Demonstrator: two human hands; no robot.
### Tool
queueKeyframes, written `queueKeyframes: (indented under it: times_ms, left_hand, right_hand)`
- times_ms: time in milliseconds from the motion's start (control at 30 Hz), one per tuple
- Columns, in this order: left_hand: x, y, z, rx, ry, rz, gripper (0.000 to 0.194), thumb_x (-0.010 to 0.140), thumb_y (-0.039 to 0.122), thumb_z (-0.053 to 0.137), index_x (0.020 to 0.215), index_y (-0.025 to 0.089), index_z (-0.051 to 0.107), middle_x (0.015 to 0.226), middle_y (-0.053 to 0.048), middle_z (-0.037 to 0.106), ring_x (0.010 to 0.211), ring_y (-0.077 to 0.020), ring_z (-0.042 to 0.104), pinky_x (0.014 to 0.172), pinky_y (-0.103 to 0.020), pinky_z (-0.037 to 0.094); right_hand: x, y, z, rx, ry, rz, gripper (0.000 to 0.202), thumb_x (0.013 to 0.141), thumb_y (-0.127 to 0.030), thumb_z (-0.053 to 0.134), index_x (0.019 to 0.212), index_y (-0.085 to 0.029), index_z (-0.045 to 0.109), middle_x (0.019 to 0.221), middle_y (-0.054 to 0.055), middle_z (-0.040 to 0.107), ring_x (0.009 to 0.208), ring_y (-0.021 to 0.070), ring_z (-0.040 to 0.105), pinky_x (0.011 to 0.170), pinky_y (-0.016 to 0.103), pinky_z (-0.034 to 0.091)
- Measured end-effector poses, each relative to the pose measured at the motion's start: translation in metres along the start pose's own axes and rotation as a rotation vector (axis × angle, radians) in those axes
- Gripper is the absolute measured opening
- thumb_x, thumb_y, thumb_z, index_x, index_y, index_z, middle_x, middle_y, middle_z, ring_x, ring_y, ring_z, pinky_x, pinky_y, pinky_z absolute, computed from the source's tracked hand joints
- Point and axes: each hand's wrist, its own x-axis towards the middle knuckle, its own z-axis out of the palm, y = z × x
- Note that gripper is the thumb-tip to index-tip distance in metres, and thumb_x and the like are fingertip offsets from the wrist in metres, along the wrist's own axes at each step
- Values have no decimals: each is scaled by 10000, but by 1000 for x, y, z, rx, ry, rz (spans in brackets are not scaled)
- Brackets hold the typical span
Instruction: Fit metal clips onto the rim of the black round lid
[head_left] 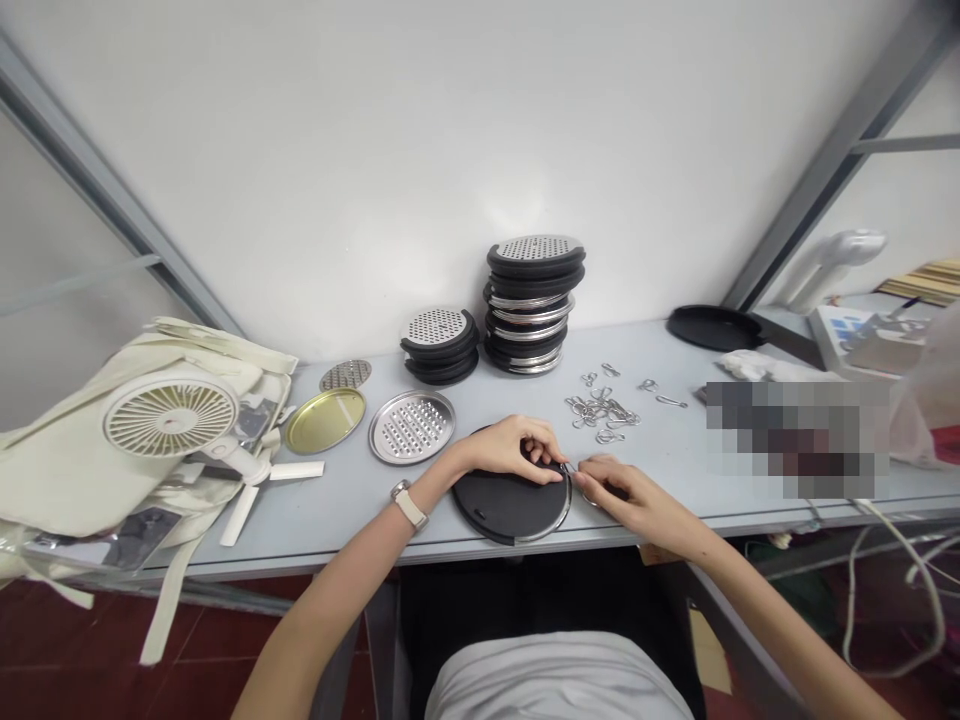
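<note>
A black round disc [510, 495] with a shiny metal rim along its right side lies flat at the table's front edge. My left hand [517, 450] rests over its upper part, thumb and fingertips closed on the right rim. Just right of that rim, my right hand [619, 490] pinches a thin bent metal wire clip [570, 467], whose end meets my left fingertips. Part of the clip is hidden by my fingers. Behind my right hand lies a loose pile of metal wire clips [600, 408]. A round metal grater plate [412, 427] sits left of the disc.
Two stacks of round graters with black holders, a tall one [532, 310] and a short one [439, 348], stand by the wall. Farther left are a gold round plate [325, 420], a small perforated disc [346, 375], a white fan [172, 418] and a cream bag [75, 450]. A black round tray [715, 327] lies right.
</note>
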Motion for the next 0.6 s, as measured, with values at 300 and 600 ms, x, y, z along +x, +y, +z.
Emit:
queueKeyframes:
  times_ms: [300, 600]
  left_hand:
    - [1, 4, -1, 104, 26, -7, 337, 695, 178, 726, 1016, 165, 627, 788, 12, 528, 699, -90, 473, 644, -202, 400]
    - [1, -1, -1, 72, 32, -8, 221, 695, 218, 742, 887, 136, 671, 815, -1, 507, 675, -80, 476, 646, -215, 398]
  right_hand:
    - [7, -6, 11, -67, 109, 15, 431, 969, -414, 346, 602, -198, 409, 567, -30, 430, 567, 140, 440, 654, 289, 399]
    - [2, -1, 7, -45, 56, 15, 422, 972, -439, 342, 696, -187, 537, 681, 18, 545, 690, 176, 510, 725, 308, 424]
